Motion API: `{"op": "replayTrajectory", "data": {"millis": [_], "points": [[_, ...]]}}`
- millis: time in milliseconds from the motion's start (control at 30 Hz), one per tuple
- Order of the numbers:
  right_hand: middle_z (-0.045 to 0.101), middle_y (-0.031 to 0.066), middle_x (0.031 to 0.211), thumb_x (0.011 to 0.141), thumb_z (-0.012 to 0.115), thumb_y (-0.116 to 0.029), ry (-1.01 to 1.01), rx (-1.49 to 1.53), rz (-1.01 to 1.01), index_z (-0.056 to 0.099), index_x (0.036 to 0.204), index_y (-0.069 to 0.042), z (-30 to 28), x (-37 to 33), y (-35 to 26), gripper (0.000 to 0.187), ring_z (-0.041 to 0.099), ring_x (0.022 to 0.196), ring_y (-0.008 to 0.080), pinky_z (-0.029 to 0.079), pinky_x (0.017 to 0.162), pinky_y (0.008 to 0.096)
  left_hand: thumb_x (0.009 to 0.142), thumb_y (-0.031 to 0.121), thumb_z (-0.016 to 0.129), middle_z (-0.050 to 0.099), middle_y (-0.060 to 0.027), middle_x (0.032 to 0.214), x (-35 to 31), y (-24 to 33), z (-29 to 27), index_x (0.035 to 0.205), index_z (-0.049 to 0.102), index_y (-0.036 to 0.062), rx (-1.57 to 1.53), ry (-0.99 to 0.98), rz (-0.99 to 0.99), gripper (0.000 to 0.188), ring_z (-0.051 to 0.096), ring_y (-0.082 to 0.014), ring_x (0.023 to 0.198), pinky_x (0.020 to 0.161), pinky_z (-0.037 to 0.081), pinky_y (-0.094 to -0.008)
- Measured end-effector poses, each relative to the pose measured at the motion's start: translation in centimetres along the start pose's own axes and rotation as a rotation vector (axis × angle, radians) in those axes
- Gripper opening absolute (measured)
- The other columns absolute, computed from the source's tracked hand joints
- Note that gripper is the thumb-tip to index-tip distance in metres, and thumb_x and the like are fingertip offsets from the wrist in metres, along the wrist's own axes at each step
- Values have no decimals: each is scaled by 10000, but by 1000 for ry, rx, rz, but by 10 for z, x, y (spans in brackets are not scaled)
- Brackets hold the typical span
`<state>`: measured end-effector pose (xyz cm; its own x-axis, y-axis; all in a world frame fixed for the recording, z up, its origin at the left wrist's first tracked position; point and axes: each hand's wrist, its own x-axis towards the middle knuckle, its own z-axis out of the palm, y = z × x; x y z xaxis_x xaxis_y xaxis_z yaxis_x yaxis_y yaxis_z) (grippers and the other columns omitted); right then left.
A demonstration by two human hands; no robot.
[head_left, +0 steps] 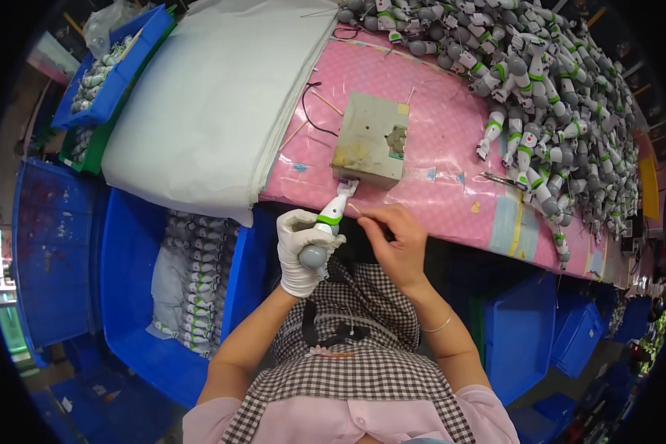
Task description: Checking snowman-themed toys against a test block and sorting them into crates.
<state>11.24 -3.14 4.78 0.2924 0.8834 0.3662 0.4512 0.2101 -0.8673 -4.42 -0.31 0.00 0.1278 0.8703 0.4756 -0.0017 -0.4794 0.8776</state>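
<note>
My left hand [303, 255], in a white glove, is closed around a toy robot arm [336, 209]. This piece is white with a green band and a grey ball at the near end. Its far end reaches the front side of a worn grey metal box [368, 137]; whether they touch, I cannot tell. Bare and pinched, my right hand [399, 240] holds a thin pale stick [356, 210] between thumb and finger, its tip pointing toward the toy arm.
A large heap of similar toy arms [540, 96] covers the right of the pink table [436, 152]. Tweezers [502, 179] lie beside it. White sheets [207, 96] are stacked on the left. Below them, a blue bin [129, 274] contains rows of toy arms.
</note>
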Motion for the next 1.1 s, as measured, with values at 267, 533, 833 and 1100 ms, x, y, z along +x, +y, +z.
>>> {"op": "replayTrajectory", "data": {"millis": [267, 533, 833, 1100], "points": [[612, 87, 752, 742, 670, 26, -40, -5, -61, 663, 867, -5, 17, 10, 4, 129, 578, 600, 162, 441, 516, 253, 555, -50, 816, 452, -59, 1001, 0, -3, 3, 868, 561, 128, 114, 102, 4, 441, 512, -187, 892, 768, 466, -274], [611, 82, 737, 733, 662, 41, -111, -16, -153, 663, 856, -2, 15, 12, 4, 131, 560, 566, 148, 431, 493, 239, 560, -65, 804, 446, -59, 1007, -3, -3, 4, 870, 562, 130, 56, 119, -61, 439, 514, -188, 898, 770, 474, -274], [612, 71, 713, 728, 664, 38, -118, 30, -112, 669, 822, 3, 16, 16, -2, 100, 553, 563, 119, 425, 493, 223, 583, -43, 804, 441, -51, 1001, -1, 3, 4, 837, 528, 116, 20, 112, -94, 407, 491, -188, 924, 805, 443, -282], [608, 55, 705, 744, 661, 27, -109, 32, -50, 679, 829, -10, 16, 18, 1, 95, 552, 591, 99, 419, 508, 213, 574, -25, 810, 452, -62, 995, 10, 9, 3, 844, 535, 113, 91, 103, -19, 409, 497, -193, 908, 792, 443, -284]]}}
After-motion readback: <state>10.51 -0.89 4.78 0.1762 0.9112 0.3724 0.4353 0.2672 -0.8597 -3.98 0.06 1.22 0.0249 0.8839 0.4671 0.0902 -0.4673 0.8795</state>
